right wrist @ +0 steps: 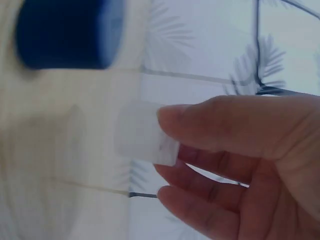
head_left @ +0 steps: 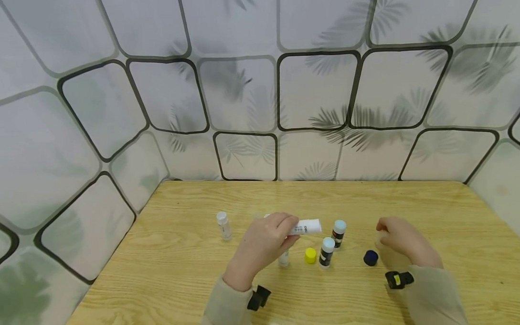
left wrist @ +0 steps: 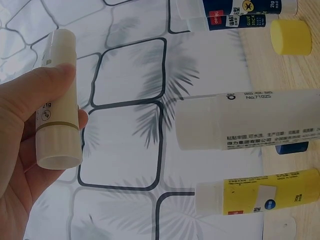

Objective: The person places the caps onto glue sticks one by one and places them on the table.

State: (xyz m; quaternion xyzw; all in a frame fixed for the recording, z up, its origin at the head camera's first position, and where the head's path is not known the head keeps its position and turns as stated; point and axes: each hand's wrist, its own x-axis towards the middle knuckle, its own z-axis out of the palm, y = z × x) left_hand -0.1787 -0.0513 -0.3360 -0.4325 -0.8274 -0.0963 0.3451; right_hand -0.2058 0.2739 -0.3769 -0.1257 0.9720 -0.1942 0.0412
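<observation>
My left hand [head_left: 262,241] grips a white glue stick [head_left: 308,227] above the table, tilted nearly flat in the head view. Its label and a pale, translucent end show in the left wrist view. My right hand [head_left: 404,238], low over the table at the right, pinches a whitish translucent cap [right wrist: 140,132] between thumb and fingers. Close to that hand lies a dark blue cap [head_left: 371,258]. A yellow cap [head_left: 310,256] sits below the held stick. Partly hidden by my left hand, a white glue stick [head_left: 283,259] stands on the table.
Two dark-labelled glue sticks [head_left: 326,253] with pale tops stand between my hands. Another upright stick [head_left: 224,226] is at the left. A yellow-labelled glue stick [left wrist: 270,192] appears in the left wrist view. Patterned cloth [head_left: 245,96] walls the wooden table [head_left: 161,280] at back and sides.
</observation>
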